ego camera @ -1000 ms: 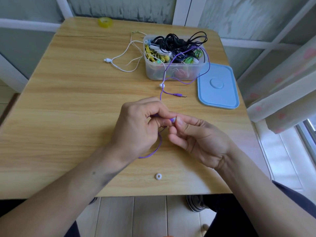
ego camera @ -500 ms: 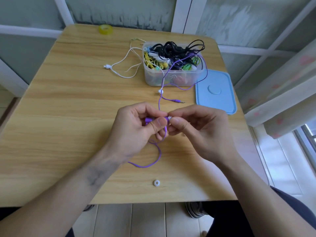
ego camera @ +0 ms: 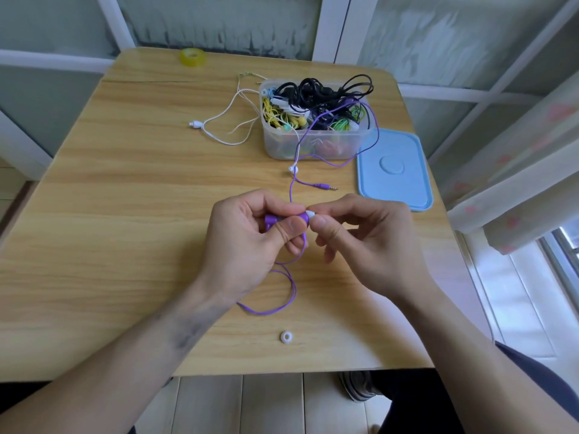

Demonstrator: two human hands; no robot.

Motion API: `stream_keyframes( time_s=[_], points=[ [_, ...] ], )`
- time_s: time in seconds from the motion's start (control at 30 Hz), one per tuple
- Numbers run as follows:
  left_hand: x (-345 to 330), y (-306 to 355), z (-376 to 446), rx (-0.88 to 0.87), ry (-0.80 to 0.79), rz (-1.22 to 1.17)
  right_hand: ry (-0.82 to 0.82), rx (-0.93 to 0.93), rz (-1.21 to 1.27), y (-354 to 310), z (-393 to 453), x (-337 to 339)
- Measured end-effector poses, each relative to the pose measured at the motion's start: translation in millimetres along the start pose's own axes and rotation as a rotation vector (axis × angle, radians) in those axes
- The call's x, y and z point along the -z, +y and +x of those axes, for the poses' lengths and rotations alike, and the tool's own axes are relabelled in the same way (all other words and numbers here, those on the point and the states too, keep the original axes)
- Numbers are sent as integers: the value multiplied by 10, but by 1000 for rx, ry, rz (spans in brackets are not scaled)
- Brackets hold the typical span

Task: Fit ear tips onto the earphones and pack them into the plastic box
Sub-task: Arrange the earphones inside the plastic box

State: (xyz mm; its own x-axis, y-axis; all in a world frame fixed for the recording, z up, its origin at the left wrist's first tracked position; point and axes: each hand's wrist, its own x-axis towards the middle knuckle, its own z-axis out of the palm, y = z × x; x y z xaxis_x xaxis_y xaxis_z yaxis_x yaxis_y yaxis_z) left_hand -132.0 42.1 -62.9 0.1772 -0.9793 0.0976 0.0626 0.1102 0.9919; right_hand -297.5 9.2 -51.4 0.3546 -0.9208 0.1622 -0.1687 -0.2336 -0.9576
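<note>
Two hands meet: your left hand [ego camera: 250, 242] pinches the purple earbud [ego camera: 282, 220]; your right hand [ego camera: 369, 242] pinches a white ear tip [ego camera: 311, 213] at its nozzle.

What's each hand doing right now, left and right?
Left hand: closed, gripping the purple earbud.
Right hand: closed, pinching the white ear tip at the earbud's end.

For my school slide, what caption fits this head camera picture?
Left hand holds a purple earphone while right hand fits a white tip.
</note>
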Motion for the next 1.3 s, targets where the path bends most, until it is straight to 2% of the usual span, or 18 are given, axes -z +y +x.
stream_keyframes(
  time_s=[0.1, 0.27, 0.5, 0.6, 0.77, 0.9, 1.03, 1.13, 1.3],
  points=[
    [6, 39, 2, -97, 26, 71, -24, -81, 143, -29, -8, -22],
    [34, 63, 12, -161, 4, 154, -91, -269, 471, -57, 26, 21],
    [57, 55, 30, -155, -90, 157, -80, -257, 378, -92, 25, 97],
    [59, 56, 25, -119, -136, 134, -140, -212, 269, -114, 23, 146],
    [67, 88, 23, -36, -200, 63, -217, -234, 268, -93, 38, 186],
    [84, 86, 32, 47, -224, 29, -229, -162, 227, -66, 33, 178],
    [94, 76, 36, 59, -259, 52, -218, -77, 143, -59, 50, 175],
    [87, 65, 32, 69, -274, 48, -251, -111, 152, -39, 47, 179],
    [78, 100, 17, 98, -257, -9, -245, -179, 323, 24, 36, 136]
  ],
)
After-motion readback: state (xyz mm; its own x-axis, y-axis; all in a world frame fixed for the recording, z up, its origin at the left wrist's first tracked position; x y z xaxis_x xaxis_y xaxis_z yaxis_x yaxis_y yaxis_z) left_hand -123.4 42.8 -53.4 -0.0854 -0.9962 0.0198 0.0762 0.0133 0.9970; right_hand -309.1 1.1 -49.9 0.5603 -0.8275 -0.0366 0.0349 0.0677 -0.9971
